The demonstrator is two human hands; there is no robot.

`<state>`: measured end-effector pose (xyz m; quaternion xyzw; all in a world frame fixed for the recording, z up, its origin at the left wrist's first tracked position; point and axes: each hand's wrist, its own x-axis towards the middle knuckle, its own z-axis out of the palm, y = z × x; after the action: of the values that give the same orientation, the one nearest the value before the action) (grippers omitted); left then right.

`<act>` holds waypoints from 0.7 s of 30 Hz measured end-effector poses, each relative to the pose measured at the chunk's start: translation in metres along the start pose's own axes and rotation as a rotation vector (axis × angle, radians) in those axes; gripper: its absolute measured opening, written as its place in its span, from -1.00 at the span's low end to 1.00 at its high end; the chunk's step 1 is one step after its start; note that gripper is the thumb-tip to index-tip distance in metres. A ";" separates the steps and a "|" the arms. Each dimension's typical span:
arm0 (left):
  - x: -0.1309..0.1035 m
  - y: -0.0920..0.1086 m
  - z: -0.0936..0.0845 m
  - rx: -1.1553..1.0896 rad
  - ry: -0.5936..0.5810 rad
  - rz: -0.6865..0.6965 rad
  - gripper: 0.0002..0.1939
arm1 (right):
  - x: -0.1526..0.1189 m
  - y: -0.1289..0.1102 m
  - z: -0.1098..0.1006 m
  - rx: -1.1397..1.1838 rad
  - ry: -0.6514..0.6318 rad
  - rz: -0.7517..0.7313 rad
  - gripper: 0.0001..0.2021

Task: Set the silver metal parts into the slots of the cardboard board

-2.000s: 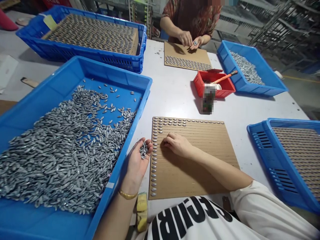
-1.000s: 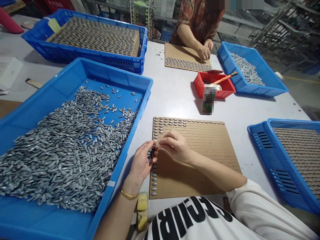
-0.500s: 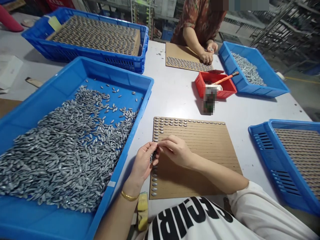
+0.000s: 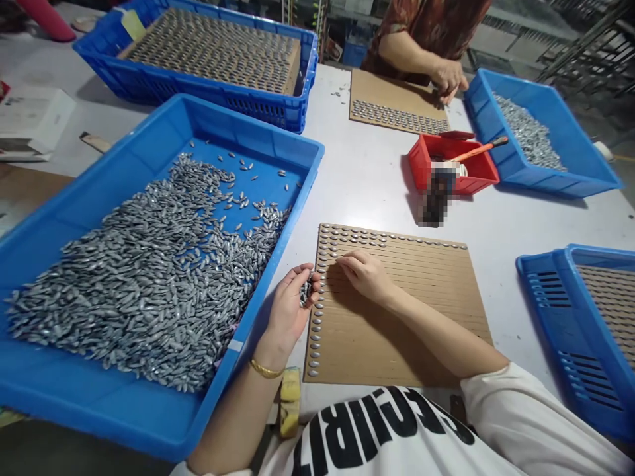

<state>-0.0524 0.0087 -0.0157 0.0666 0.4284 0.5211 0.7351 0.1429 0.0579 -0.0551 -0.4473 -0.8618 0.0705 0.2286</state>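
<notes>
My left hand is curled around several small grey oval pieces at the left edge of a brown grooved board. Over the board's upper left part, my right hand has its fingers pinched together; whatever is between the fingertips is too small to make out. Grey pieces line the board's left edge and its top edge, with short extra rows at the upper left corner. Left of my hands, a large blue tray holds a heap of the same grey pieces.
Across the table, a person's hand is over another board. A red box with an orange-handled tool and a blue bin stand nearby. Blue crates hold filled boards at the back left and right.
My hands have moved apart, the right one shifting up and right over the board. The view has shifted slightly. The other person's hand has moved toward the blue bin.
</notes>
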 end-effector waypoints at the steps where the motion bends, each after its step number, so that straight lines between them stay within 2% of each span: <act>1: 0.000 0.000 0.000 0.001 0.002 0.002 -0.76 | 0.001 0.000 0.002 -0.014 -0.015 -0.007 -0.78; 7: 0.001 0.001 -0.002 -0.022 -0.001 0.007 -0.76 | 0.004 0.000 0.007 -0.071 -0.090 -0.060 -0.76; 15: 0.001 -0.002 -0.003 -0.013 -0.005 -0.010 -0.75 | 0.006 0.001 0.011 -0.191 -0.080 -0.135 -0.76; 21: 0.002 -0.002 -0.003 0.002 -0.026 -0.003 -0.75 | 0.006 -0.001 0.012 -0.251 -0.108 -0.116 -0.78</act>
<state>-0.0532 0.0082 -0.0193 0.0735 0.4198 0.5185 0.7413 0.1336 0.0631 -0.0637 -0.4175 -0.8992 -0.0271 0.1279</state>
